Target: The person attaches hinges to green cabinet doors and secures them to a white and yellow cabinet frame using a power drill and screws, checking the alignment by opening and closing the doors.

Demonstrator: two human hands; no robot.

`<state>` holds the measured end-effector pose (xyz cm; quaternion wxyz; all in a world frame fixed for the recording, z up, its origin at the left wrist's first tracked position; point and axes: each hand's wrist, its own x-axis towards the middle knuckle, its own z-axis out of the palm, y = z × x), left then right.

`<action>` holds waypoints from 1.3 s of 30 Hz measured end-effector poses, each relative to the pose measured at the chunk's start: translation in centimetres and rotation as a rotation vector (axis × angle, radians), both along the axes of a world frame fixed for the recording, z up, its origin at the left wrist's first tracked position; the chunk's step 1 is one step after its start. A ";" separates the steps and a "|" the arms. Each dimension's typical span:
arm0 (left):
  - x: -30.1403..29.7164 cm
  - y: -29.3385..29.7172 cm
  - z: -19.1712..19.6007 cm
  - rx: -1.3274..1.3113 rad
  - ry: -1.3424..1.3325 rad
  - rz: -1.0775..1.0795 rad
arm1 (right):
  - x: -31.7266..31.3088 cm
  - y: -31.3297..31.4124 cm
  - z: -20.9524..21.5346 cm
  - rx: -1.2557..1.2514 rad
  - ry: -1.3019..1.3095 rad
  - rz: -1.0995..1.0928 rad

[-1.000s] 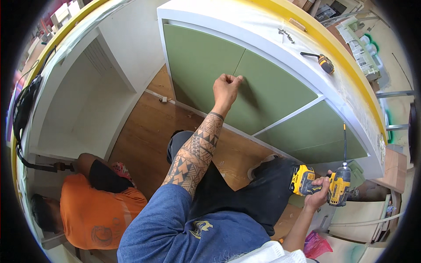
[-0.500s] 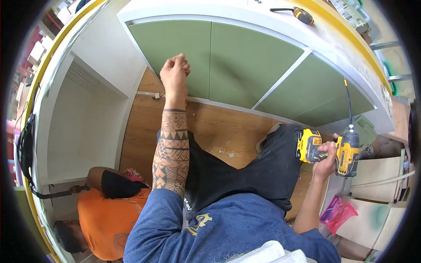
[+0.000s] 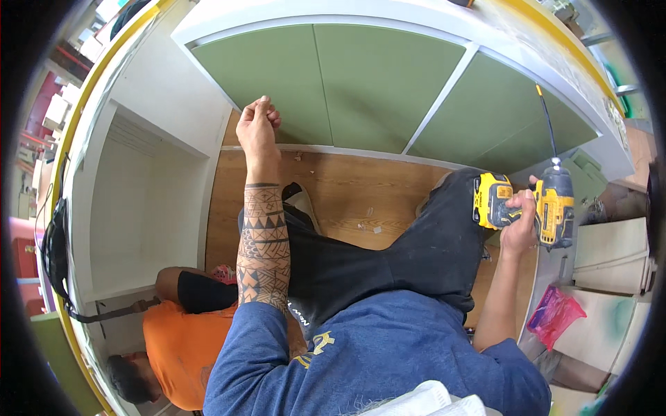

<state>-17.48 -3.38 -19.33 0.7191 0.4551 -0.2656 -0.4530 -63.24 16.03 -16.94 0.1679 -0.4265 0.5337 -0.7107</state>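
Observation:
My right hand [image 3: 522,223] is wrapped round the grip of a yellow and black cordless impact driver [image 3: 556,208]. A long thin bit [image 3: 547,121] sticks out of its chuck, pointing at the far right cabinet door. The driver's battery [image 3: 488,201] is over my right knee. My left hand [image 3: 258,133] is raised in front of the leftmost green cabinet door [image 3: 263,76], with thumb and fingers closed together. Whatever they hold, if anything, is too small to make out. The green doors sit in a white cabinet frame [image 3: 440,97].
A person in an orange shirt [image 3: 184,353] is low at my left, beside an open white cabinet [image 3: 128,208]. A pink plastic bag [image 3: 557,315] lies at the right near pale boards [image 3: 610,256]. Scraps litter the wood floor [image 3: 347,180].
My view has shifted, and the tape measure on the cabinet top has almost left it. My left hand is slightly lower and further left. The driver stays in my right hand.

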 end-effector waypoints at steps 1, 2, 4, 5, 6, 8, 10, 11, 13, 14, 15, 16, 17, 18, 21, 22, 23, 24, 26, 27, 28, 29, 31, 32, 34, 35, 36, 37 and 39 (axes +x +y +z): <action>-0.2 0.0 0.0 0.003 0.001 -0.017 | -0.5 0.1 -0.2 0.013 0.042 -0.008; -0.1 0.2 0.0 0.012 -0.015 -0.006 | 0.0 0.1 0.0 0.021 0.035 -0.002; 0.3 0.3 -0.2 0.010 -0.030 -0.004 | 1.1 0.0 1.0 0.055 0.100 -0.017; 0.0 0.5 0.0 0.012 -0.031 -0.018 | 1.5 0.1 1.4 0.075 0.117 -0.029; -0.4 0.7 0.2 0.034 -0.048 -0.017 | 1.3 0.2 1.3 0.089 0.115 -0.013; -0.8 0.6 0.2 0.037 -0.042 -0.017 | 2.0 0.4 2.0 0.123 0.127 -0.038; -1.0 0.5 -0.2 0.041 -0.051 -0.021 | 1.6 0.4 1.6 0.112 0.141 -0.019; -1.2 0.5 -0.2 0.044 -0.057 -0.018 | 1.5 0.5 1.5 0.112 0.140 -0.021; -1.5 0.4 -0.1 0.057 -0.056 -0.021 | 1.4 0.5 1.6 0.122 0.115 -0.007; -1.4 0.4 -0.2 0.071 -0.055 -0.017 | 1.5 0.5 1.5 0.144 0.124 -0.007; -1.3 0.4 -0.3 0.070 -0.055 -0.009 | 1.5 0.6 1.4 0.142 0.124 0.001; -1.3 0.4 -0.5 0.061 -0.050 -0.014 | 1.4 0.6 1.3 0.151 0.152 -0.008; -1.1 0.5 -0.3 0.052 -0.046 -0.011 | 1.4 0.5 1.2 0.158 0.180 -0.009; -1.1 0.6 -0.2 0.048 -0.048 0.003 | 1.4 0.4 1.1 0.174 0.186 -0.011; -1.2 0.4 -0.3 -0.008 -0.013 0.020 | 0.5 0.4 0.2 0.161 0.205 0.000; -1.1 0.3 -0.3 -0.009 -0.008 0.032 | -0.1 0.6 0.0 0.184 0.269 0.003; -1.1 0.3 -0.2 -0.023 0.011 0.034 | 0.2 0.7 0.4 0.168 0.200 0.031; -1.1 0.5 0.1 -0.028 0.027 0.057 | 0.2 0.7 0.1 0.153 0.203 0.038; -0.9 0.7 0.6 -0.062 0.068 0.075 | 0.0 0.6 0.1 0.130 0.206 0.040; -0.6 1.0 0.8 -0.065 0.076 0.093 | 0.3 0.5 0.4 0.125 0.215 0.057; -0.3 1.1 1.0 -0.061 0.079 0.107 | 0.6 0.4 0.7 0.136 0.237 0.034; -0.1 1.4 1.3 -0.057 0.080 0.119 | 0.9 0.5 0.9 0.146 0.257 0.010; 0.4 1.6 1.1 -0.085 0.088 0.143 | -0.3 0.3 0.2 0.155 0.286 0.036; 0.0 1.6 1.1 -0.076 0.050 0.140 | -1.2 0.2 -0.4 0.156 0.319 0.033; -0.9 2.1 0.7 -0.011 -0.060 0.093 | 0.0 0.1 0.1 0.193 0.338 0.017; -2.3 2.3 0.1 0.041 -0.124 0.034 | -0.4 0.2 0.0 0.200 0.349 0.023; -4.1 2.6 -0.8 0.044 -0.278 -0.034 | -0.4 0.2 0.1 0.181 0.322 0.026; -5.6 2.9 -1.6 0.087 -0.383 -0.208 | -0.3 0.1 0.1 0.162 0.292 0.029; -8.7 4.8 -1.7 -0.011 -0.810 -0.489 | -0.3 0.3 0.4 0.157 0.288 0.049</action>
